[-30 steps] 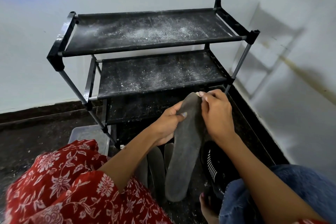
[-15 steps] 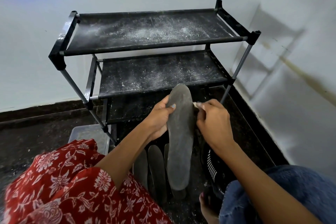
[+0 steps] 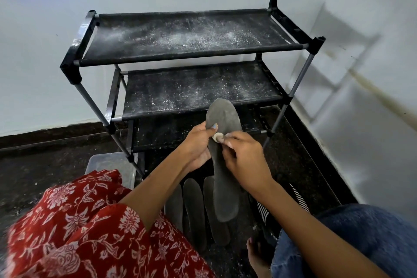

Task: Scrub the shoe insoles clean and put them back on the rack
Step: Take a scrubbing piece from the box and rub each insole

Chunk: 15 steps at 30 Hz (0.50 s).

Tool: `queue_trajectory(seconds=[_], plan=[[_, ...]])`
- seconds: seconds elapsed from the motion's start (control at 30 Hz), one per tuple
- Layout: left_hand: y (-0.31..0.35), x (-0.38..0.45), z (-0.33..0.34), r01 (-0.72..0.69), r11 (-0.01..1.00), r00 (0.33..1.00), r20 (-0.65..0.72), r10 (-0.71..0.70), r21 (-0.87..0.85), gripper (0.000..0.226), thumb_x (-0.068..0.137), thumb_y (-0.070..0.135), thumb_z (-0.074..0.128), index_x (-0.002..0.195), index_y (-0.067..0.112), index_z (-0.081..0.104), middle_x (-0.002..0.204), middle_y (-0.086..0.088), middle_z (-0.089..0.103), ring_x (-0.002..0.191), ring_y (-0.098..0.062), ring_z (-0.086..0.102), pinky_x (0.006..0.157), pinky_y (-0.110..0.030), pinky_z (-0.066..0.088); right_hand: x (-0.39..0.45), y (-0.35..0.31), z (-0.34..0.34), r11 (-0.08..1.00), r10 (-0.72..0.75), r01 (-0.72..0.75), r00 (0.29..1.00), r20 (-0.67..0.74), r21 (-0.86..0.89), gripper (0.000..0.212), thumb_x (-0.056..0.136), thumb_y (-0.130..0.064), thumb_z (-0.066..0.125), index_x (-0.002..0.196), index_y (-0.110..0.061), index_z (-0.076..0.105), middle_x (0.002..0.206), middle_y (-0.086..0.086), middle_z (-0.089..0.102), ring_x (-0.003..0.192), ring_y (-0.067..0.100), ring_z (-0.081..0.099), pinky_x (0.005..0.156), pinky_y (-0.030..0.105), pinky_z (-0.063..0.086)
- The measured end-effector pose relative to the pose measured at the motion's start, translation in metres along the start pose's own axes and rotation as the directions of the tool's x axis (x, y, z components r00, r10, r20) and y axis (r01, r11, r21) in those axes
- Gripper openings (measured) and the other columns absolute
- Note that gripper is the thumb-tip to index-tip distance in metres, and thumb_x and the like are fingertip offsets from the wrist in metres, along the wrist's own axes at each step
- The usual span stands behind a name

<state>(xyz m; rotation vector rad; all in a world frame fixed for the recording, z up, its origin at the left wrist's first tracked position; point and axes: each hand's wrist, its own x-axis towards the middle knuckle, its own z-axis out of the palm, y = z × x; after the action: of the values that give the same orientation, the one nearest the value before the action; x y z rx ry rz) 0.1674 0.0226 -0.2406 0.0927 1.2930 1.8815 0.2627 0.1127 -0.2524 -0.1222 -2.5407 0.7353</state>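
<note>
The left hand (image 3: 195, 144) grips the grey insole (image 3: 223, 160) by its left edge, thumb over the face, and holds it up lengthwise in front of the rack (image 3: 191, 52), likely so the worn face is turned to the scrubbing hand. The right hand (image 3: 244, 158) pinches a small pale scrubber (image 3: 218, 136) and presses it to the upper middle of that face; what the scrubber is cannot be told. Three more insoles (image 3: 194, 207) lie side by side on the floor (image 3: 45, 160) under the held one, near the knees. The rack stands just beyond against the wall, its shelves dusted with white powder. A clear tub (image 3: 106, 161) sits at its left foot, a striped thing (image 3: 262, 210) to the right. Nothing blocks the shelves.
</note>
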Motion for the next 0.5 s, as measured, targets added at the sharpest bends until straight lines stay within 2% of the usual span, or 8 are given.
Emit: queue_trajectory(seconds=[0.13,0.27,0.37,0.5], plan=[[0.006,0.003,-0.001,-0.036,0.999,0.996,-0.085,0.033,-0.036,0.023,0.101,0.009,0.036,0.117,0.007,0.053,0.098,-0.010,0.066,0.087,-0.021,0.065,0.072,-0.034,0.056,-0.008,-0.012,0.008,0.997,-0.073,0.074,0.996,0.055,-0.015,0.020,0.077,-0.010,0.055,0.083,-0.004,0.073,0.085,0.006,0.065,0.079,0.021,0.065,0.068,0.029,0.056],[0.017,0.002,-0.003,-0.073,0.995,0.993,-0.097,0.066,-0.072,0.025,0.101,0.010,0.036,0.120,0.005,0.052,0.100,-0.009,0.065,0.091,-0.020,0.063,0.072,-0.036,0.054,-0.018,-0.014,0.011,0.990,-0.128,0.133,0.987,0.092,-0.045,0.020,0.077,-0.012,0.053,0.081,-0.003,0.071,0.083,0.006,0.063,0.076,0.021,0.063,0.064,0.029,0.056],[0.019,-0.001,0.002,-0.035,0.998,0.998,-0.048,0.033,-0.055,0.027,0.099,0.012,0.043,0.118,-0.003,0.053,0.099,-0.013,0.065,0.089,-0.021,0.064,0.070,-0.033,0.058,-0.015,-0.008,0.011,0.990,-0.131,0.131,0.991,0.009,-0.050,0.025,0.082,-0.013,0.050,0.084,-0.002,0.071,0.085,0.008,0.063,0.077,0.022,0.062,0.070,0.029,0.054],[0.021,-0.003,0.000,-0.002,1.000,0.998,0.055,0.001,0.018,0.021,0.096,0.015,0.050,0.106,0.000,0.060,0.094,-0.012,0.068,0.086,-0.020,0.066,0.075,-0.029,0.056,-0.011,-0.008,0.013,0.993,-0.116,0.115,0.991,-0.069,-0.025,0.024,0.082,-0.014,0.052,0.082,-0.001,0.072,0.084,0.009,0.064,0.076,0.022,0.063,0.072,0.029,0.052]])
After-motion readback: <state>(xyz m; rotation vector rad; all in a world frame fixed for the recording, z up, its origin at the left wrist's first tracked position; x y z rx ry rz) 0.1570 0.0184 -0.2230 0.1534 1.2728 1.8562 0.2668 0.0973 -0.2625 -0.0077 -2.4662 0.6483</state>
